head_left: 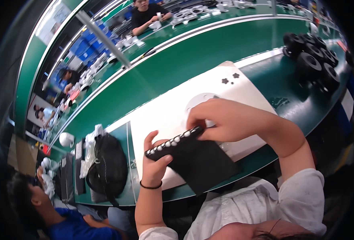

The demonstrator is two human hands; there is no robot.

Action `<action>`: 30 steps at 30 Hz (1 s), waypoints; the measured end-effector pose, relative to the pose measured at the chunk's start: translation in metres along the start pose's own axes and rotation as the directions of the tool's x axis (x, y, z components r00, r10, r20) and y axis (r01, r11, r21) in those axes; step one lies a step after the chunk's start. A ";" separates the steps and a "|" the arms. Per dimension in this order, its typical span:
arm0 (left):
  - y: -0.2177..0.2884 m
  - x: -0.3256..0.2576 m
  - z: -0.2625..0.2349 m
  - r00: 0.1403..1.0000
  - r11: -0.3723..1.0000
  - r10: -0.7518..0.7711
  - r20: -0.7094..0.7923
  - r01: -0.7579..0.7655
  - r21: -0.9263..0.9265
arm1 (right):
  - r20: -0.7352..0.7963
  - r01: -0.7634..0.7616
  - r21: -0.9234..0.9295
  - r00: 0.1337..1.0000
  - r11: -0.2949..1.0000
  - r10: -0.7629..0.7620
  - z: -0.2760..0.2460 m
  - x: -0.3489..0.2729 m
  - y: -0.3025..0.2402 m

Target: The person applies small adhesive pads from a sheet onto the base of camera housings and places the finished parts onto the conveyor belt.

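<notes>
A factory assembly line: beyond the hands runs a long green conveyor bench [209, 52] with white edge rails, stacked black round wheel-like parts [311, 60] to their right, and other seated workers [147, 16] with white parts farther along.

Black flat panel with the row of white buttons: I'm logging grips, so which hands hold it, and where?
Both hands hold the black panel: left hand at its left end, right hand pinching the buttoned top edge.

Your left hand [155, 160] grips the black plate [195, 158] over the white mat [241, 90]; your right hand [225, 120] pinches its studded edge.
</notes>
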State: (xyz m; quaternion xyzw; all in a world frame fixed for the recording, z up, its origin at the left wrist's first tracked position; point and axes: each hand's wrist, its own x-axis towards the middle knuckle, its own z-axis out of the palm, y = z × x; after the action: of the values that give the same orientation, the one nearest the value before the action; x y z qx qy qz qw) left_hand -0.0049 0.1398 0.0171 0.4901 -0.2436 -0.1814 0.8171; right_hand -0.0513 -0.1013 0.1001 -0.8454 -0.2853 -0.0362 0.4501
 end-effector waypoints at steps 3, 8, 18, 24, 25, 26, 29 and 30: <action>-0.001 -0.003 -0.002 0.999 0.999 -0.002 -0.053 0.004 0.036 | 0.014 -0.086 -0.076 0.996 0.993 0.087 -0.005 0.001 -0.011; -0.005 -0.008 -0.005 0.978 0.992 0.112 -0.179 -0.098 0.082 | 0.054 -0.153 -0.141 0.985 0.978 0.162 -0.008 0.002 -0.015; 0.002 -0.013 0.003 0.941 0.900 0.288 -0.175 -0.204 0.386 | -0.131 0.081 -0.040 0.988 0.996 -0.085 -0.001 -0.002 -0.007; 0.010 -0.009 -0.002 0.977 0.926 0.165 -0.134 -0.106 0.363 | -0.319 0.203 -0.082 0.922 0.976 -0.219 0.014 -0.008 -0.007; 0.006 -0.007 -0.007 0.989 0.944 0.128 -0.079 -0.097 0.315 | -0.363 0.174 -0.102 0.910 0.979 -0.200 0.009 -0.023 -0.001; 0.005 -0.007 -0.012 0.987 0.939 0.154 -0.039 -0.134 0.318 | -0.406 0.148 -0.037 0.901 0.988 -0.151 0.005 -0.037 0.003; 0.005 -0.003 -0.004 0.990 0.967 0.141 -0.016 -0.134 0.216 | -0.471 -0.016 -0.323 0.870 0.946 -0.146 -0.026 -0.088 0.036; 0.004 -0.003 -0.005 0.989 0.967 0.147 -0.021 -0.139 0.214 | -0.475 -0.013 -0.309 0.868 0.951 -0.142 -0.024 -0.088 0.036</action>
State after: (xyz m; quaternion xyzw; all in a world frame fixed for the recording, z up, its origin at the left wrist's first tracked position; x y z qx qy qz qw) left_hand -0.0041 0.1466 0.0183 0.5589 -0.2810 -0.0858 0.7754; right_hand -0.1020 -0.1751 0.0594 -0.8566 -0.1810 -0.3083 0.3719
